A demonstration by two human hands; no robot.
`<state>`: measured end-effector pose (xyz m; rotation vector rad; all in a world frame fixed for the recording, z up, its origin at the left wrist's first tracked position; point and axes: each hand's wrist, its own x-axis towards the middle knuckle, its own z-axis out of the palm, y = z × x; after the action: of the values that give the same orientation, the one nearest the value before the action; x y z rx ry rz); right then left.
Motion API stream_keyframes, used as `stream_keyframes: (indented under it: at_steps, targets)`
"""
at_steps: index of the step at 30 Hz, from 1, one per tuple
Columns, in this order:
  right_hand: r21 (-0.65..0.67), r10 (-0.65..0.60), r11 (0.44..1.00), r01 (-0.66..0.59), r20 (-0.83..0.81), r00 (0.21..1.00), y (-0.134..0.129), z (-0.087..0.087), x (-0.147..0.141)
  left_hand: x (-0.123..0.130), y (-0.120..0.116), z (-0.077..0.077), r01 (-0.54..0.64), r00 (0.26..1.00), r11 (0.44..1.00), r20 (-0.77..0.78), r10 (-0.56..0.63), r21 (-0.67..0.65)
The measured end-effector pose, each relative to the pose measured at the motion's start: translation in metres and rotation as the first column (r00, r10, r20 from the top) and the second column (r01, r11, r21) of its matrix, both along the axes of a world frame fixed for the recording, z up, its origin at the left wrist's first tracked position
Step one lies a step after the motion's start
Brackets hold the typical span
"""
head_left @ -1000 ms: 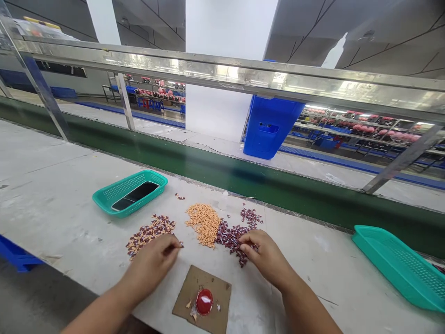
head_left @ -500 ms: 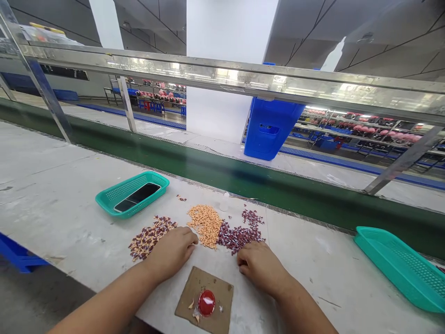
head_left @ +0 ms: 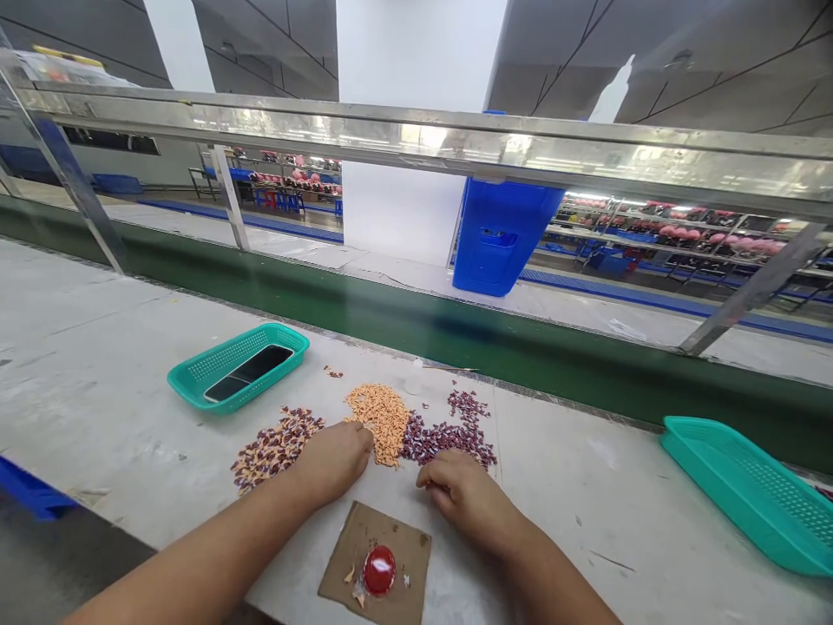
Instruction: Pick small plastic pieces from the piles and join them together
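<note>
My left hand [head_left: 339, 462] rests at the near left edge of a pile of small orange pieces [head_left: 377, 408], its fingers curled in; what they hold, if anything, is hidden. My right hand [head_left: 465, 495] is at the near edge of a pile of dark purple pieces [head_left: 449, 441], thumb and fingers drawn together, with any piece between them too small to make out. Left of my left hand lies a mixed pile of two-toned orange and purple pieces [head_left: 277, 447]. Between my forearms, a red domed object [head_left: 379, 569] sits on a brown cardboard square [head_left: 344, 564] with a few loose bits around it.
A green perforated basket [head_left: 188, 395] holding a phone [head_left: 251, 373] stands at the left. Another green basket [head_left: 729, 495] is at the right. Beyond the white table runs a green conveyor belt [head_left: 390, 312], with a metal rail [head_left: 260, 117] and a blue bin [head_left: 495, 252] behind.
My right hand has shifted left along the purple pile toward the orange one. My left hand has moved slightly against the orange pieces. The whole view has shifted a little.
</note>
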<state>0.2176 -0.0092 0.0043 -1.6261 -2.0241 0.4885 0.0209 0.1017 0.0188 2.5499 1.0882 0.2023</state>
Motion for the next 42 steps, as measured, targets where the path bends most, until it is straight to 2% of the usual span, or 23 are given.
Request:
stream_keyframes:
  at_steps: [4,6,7,9,11,13,15,18,22,24,26,29,31,33,34,36,39,42]
  targets:
    - [0.012,-0.04,0.999,0.042,-0.139,0.989,0.001,0.0,-0.008,-0.005,-0.009,0.006,0.013,0.99,0.989,0.139,0.008,-0.148]
    - [-0.002,-0.08,0.997,0.083,-0.27,0.96,-0.002,0.0,-0.015,-0.004,-0.02,0.006,0.044,0.976,0.968,0.218,0.011,-0.248]
    - [-0.024,-0.093,0.996,0.091,-0.374,0.923,-0.004,0.001,-0.018,-0.002,-0.027,0.006,0.059,0.968,0.954,0.252,0.018,-0.293]
    - [-0.081,-0.086,0.996,0.046,-0.604,0.792,-0.007,0.002,-0.025,0.002,-0.041,0.004,0.082,0.951,0.927,0.306,0.037,-0.366]
    - [-0.108,-0.051,0.993,-0.048,-0.759,0.649,-0.01,0.002,-0.031,0.005,-0.054,0.001,0.117,0.909,0.866,0.404,0.103,-0.486]
    - [-0.115,-0.036,0.987,-0.109,-0.83,0.557,-0.012,0.002,-0.035,0.007,-0.063,0.0,0.176,0.831,0.761,0.509,0.225,-0.624]
    - [-0.128,-0.051,0.985,-0.117,-0.861,0.506,-0.012,0.001,-0.038,0.007,-0.068,0.0,0.231,0.761,0.658,0.555,0.336,-0.716]
    - [-0.134,-0.06,0.983,-0.124,-0.879,0.473,-0.012,0.002,-0.041,0.002,-0.068,0.002,0.267,0.748,0.598,0.553,0.366,-0.756]
    - [-0.151,-0.043,0.966,-0.209,-0.894,0.446,-0.018,0.004,-0.048,-0.01,-0.064,0.007,0.313,0.8,0.559,0.53,0.28,-0.768]
    - [-0.164,-0.04,0.943,-0.289,-0.919,0.392,-0.021,0.003,-0.052,-0.016,-0.064,0.011,0.314,0.846,0.547,0.49,0.21,-0.776]
    - [-0.159,-0.042,0.912,-0.379,-0.953,0.301,-0.024,-0.001,-0.057,-0.022,-0.066,0.016,0.321,0.875,0.579,0.468,0.121,-0.75]
    - [-0.138,-0.071,0.871,-0.471,-0.985,0.157,-0.026,-0.005,-0.063,-0.026,-0.073,0.022,0.344,0.868,0.66,0.494,0.047,-0.667]
    - [-0.125,-0.099,0.868,-0.48,-0.992,0.079,-0.026,-0.006,-0.064,-0.025,-0.077,0.022,0.337,0.85,0.68,0.521,0.079,-0.652]
    - [-0.115,-0.108,0.884,-0.454,-0.993,0.042,-0.025,-0.006,-0.063,-0.024,-0.078,0.017,0.285,0.826,0.675,0.532,0.187,-0.68]
    - [-0.116,-0.101,0.898,-0.424,-0.993,0.058,-0.025,-0.005,-0.061,-0.024,-0.078,0.014,0.258,0.804,0.672,0.54,0.249,-0.694]
    - [-0.129,-0.072,0.932,-0.34,-0.982,0.176,-0.023,-0.004,-0.054,-0.024,-0.077,0.007,0.224,0.735,0.662,0.57,0.368,-0.715]
    - [-0.171,-0.054,0.964,-0.203,-0.875,0.481,-0.021,-0.001,-0.043,-0.027,-0.076,0.0,0.22,0.629,0.622,0.597,0.498,-0.751]
    - [-0.182,-0.03,0.977,-0.113,-0.637,0.77,-0.02,0.002,-0.039,-0.03,-0.079,-0.001,0.213,0.569,0.555,0.564,0.598,-0.804]
